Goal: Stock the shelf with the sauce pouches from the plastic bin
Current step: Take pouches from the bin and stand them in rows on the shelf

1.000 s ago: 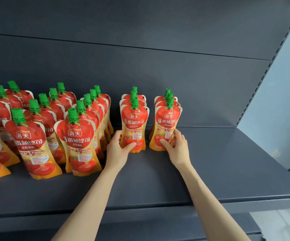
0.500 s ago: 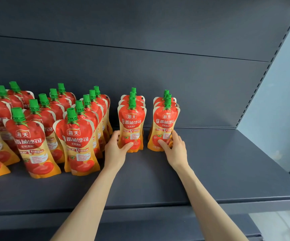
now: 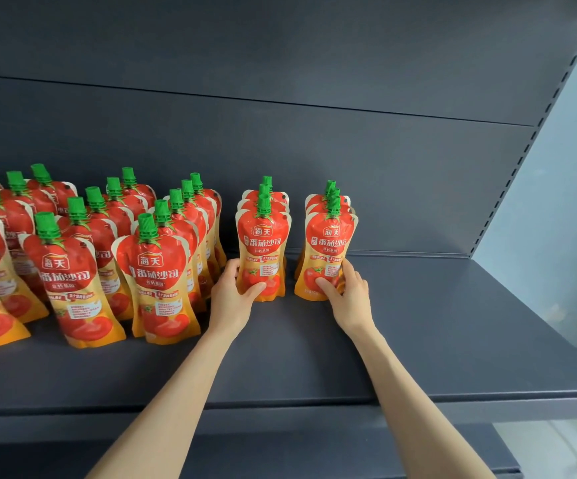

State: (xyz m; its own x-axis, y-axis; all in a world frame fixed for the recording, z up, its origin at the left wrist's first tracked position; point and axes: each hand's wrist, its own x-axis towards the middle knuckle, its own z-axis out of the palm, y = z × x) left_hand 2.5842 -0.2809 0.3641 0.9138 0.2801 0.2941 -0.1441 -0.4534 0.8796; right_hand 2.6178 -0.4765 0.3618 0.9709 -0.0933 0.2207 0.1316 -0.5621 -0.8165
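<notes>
Two short rows of pouches stand upright on the dark shelf (image 3: 435,340), apart from each other. The left hand (image 3: 233,299) grips the base of the left pouch (image 3: 263,247), which fronts one row, with its thumb across the face and its fingers behind. The right hand (image 3: 349,297) holds the right pouch (image 3: 330,245), at the head of the other row, the same way. More pouches (image 3: 156,278) stand in rows just left of the left hand.

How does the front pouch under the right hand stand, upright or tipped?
Upright. The pouch has its green cap pointing straight up and its base on the shelf; the right hand grips its lower part.
</notes>
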